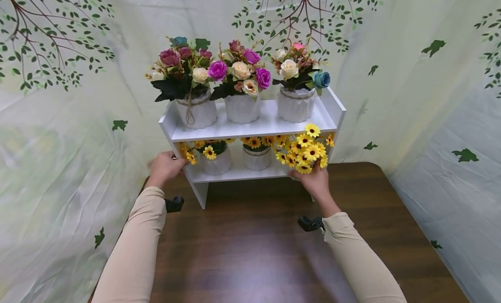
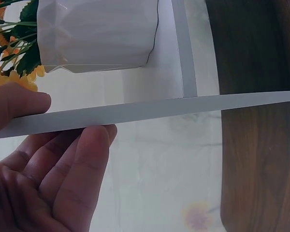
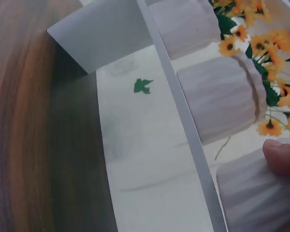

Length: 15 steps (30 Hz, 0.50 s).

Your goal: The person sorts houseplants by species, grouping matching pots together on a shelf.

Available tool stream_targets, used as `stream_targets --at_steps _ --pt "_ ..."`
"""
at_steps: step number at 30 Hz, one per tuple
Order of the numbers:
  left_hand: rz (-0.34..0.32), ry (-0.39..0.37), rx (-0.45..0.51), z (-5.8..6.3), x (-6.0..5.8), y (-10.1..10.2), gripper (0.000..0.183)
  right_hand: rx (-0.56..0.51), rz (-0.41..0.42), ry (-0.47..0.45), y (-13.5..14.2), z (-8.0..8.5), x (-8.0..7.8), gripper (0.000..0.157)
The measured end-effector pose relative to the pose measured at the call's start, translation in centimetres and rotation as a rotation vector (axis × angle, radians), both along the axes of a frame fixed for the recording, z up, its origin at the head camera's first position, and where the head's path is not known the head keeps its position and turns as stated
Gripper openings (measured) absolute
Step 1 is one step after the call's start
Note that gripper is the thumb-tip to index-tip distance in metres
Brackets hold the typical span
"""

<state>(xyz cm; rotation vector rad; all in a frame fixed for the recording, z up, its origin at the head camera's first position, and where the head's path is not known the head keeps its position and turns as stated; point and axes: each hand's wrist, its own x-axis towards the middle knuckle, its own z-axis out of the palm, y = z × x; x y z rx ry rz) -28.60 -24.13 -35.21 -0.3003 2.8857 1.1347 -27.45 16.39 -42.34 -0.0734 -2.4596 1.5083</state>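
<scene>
A white two-tier shelf (image 1: 250,130) stands on the wooden table. My left hand (image 1: 166,167) grips its left side panel (image 2: 135,111), thumb on the inner face and fingers on the outer one. At the lower tier's right end, my right hand (image 1: 316,181) holds a white flower pot (image 3: 256,193) with yellow daisy-like flowers (image 1: 307,151). In the right wrist view only the thumb (image 3: 282,157) shows, lying on the pot's side; the other fingers are hidden. Two more white pots with yellow flowers, a left one (image 1: 217,164) and a middle one (image 1: 257,159), sit on that tier.
On the top tier stand three white pots of artificial roses: left (image 1: 197,111), middle (image 1: 242,108) and right (image 1: 296,105). The brown table (image 1: 250,251) extends toward me. Behind hangs a pale curtain (image 1: 391,120) printed with leaves and branches.
</scene>
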Motion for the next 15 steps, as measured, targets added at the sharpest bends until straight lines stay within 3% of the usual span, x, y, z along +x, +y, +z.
stream_targets --at_steps 4,10,15 --pt "-0.005 -0.009 0.007 -0.2 0.2 0.1 0.044 0.038 0.004 0.034 0.2 0.1 -1.1 0.100" --pt "0.000 -0.007 -0.009 -0.1 0.0 0.0 0.044 0.172 0.009 0.072 0.4 0.6 -3.1 0.091" --pt "0.006 0.001 -0.005 0.0 -0.2 0.1 0.042 0.220 0.010 0.007 0.5 1.1 -4.1 0.088"
